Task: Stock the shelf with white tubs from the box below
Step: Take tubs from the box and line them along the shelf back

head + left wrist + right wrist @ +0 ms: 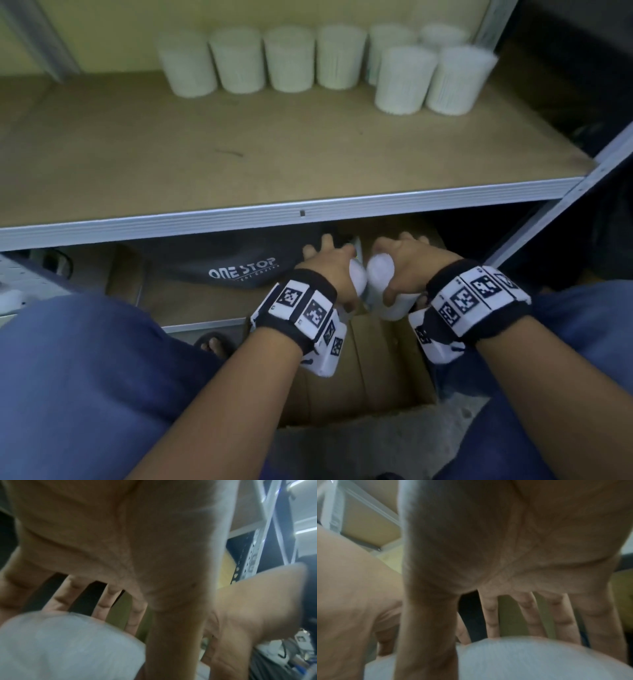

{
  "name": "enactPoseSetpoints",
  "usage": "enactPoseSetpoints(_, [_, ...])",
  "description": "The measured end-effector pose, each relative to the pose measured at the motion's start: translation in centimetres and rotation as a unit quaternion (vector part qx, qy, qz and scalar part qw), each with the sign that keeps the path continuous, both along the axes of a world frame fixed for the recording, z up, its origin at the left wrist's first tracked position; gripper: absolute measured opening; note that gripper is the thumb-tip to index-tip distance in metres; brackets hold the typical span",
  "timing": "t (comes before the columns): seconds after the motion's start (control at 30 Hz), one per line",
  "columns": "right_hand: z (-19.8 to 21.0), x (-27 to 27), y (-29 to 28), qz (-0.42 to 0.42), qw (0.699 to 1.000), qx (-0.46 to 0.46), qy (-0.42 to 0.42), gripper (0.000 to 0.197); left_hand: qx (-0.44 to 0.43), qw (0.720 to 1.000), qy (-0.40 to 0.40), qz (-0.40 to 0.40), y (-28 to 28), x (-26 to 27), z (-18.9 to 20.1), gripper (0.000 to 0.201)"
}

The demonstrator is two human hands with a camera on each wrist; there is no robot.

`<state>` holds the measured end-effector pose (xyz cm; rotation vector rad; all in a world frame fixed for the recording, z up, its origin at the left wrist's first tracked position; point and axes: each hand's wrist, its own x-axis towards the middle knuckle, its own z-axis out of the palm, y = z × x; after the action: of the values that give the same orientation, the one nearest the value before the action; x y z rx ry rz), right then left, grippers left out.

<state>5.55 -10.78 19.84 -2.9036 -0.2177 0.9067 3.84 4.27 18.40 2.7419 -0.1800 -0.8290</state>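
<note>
Both hands hang side by side over the open cardboard box [376,387] below the shelf, each gripping a white tub from above. My left hand [329,270] holds a white tub [358,277], which fills the lower left of the left wrist view as a pale tub [68,646] under the spread fingers [104,601]. My right hand [404,263] holds another white tub [383,274], seen as a white tub [513,658] under the thumb in the right wrist view. Several white tubs [291,58] stand in a row at the back of the shelf board [239,147].
The shelf's metal front rail [308,212] runs just above the hands, with an upright post [561,212] at the right. A dark bag marked ONE STOP [239,270] lies beside the box. My blue-trousered knees [85,377] flank the box. A sandalled foot [214,344] shows at left.
</note>
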Motion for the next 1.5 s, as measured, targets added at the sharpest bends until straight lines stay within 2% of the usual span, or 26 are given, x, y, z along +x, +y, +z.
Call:
enactPoseSetpoints(0.13, [3.6, -0.7, 1.2, 0.027, 0.999, 0.024, -0.026, 0.085, -0.013, 1.000, -0.026, 0.005, 2.3, -1.3, 3.7, 0.079])
enactPoseSetpoints(0.4, [10.7, -1.7, 3.4, 0.043, 0.988, 0.099, -0.113, 0.080, -0.032, 0.992, -0.118, 0.033, 6.4, -2.2, 11.5, 0.082])
enactPoseSetpoints(0.57, [14.1, -1.4, 3.9, 0.045, 0.976, 0.133, -0.169, 0.081, -0.045, 0.985, -0.156, 0.050, 7.7, -2.1, 15.0, 0.079])
enactPoseSetpoints(0.73, [16.0, -0.2, 3.8, 0.037, 0.960, 0.187, -0.205, 0.072, -0.058, 0.980, -0.182, 0.064, 8.3, -1.2, 17.1, 0.073])
enactPoseSetpoints(0.87, [16.2, 1.3, 4.0, 0.022, 0.950, 0.198, -0.241, 0.076, -0.079, 0.971, -0.210, 0.084, 8.8, 0.1, 17.7, 0.072])
enactPoseSetpoints(1.03, [14.9, 3.1, 4.8, -0.004, 0.937, 0.216, -0.275, 0.073, -0.090, 0.958, -0.246, 0.114, 9.0, 2.3, 16.5, 0.074])
enactPoseSetpoints(1.27, [12.2, 4.0, 5.9, -0.016, 0.939, 0.202, -0.280, 0.064, -0.102, 0.946, -0.273, 0.138, 8.9, 3.4, 13.9, 0.066])
enactPoseSetpoints(1.5, [12.6, 3.1, 5.8, -0.012, 0.938, 0.199, -0.285, 0.063, -0.097, 0.938, -0.306, 0.130, 8.4, 2.3, 13.0, 0.062])
